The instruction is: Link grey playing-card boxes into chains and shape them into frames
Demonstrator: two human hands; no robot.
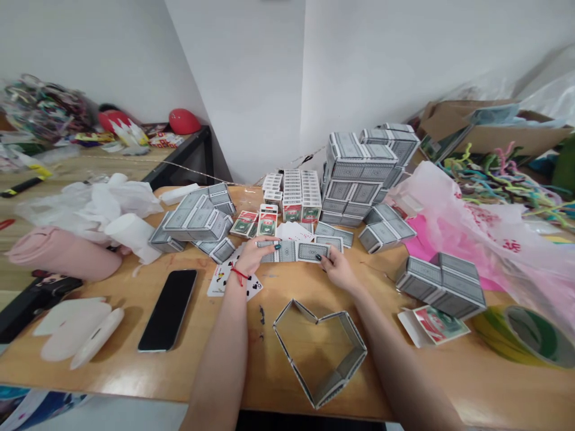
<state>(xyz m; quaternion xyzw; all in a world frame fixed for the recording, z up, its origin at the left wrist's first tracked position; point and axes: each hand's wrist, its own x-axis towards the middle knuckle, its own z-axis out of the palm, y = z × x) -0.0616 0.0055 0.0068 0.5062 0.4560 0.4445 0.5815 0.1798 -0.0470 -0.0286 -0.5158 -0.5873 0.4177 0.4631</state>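
My left hand [252,257], with a red string on its wrist, pinches a grey-backed playing card piece [286,251] over the middle of the table. Level with it, my right hand [339,269] grips another grey-backed playing card [309,252] by its right end. The two pieces meet or nearly meet end to end; I cannot tell if they are joined. Closer to me stands a heart-shaped frame of cards [293,363] on edge, between my forearms. Loose face-up cards [216,281] lie under and beside my left wrist. Behind the hands are more white cards [294,231].
Box-like card structures rise at the left [193,218] and right [354,173]. Card boxes [291,197] stand at the back. A black phone [168,311] and pink roll [67,254] lie left. Yellow-green tape [498,332] and an open card box [433,325] lie right.
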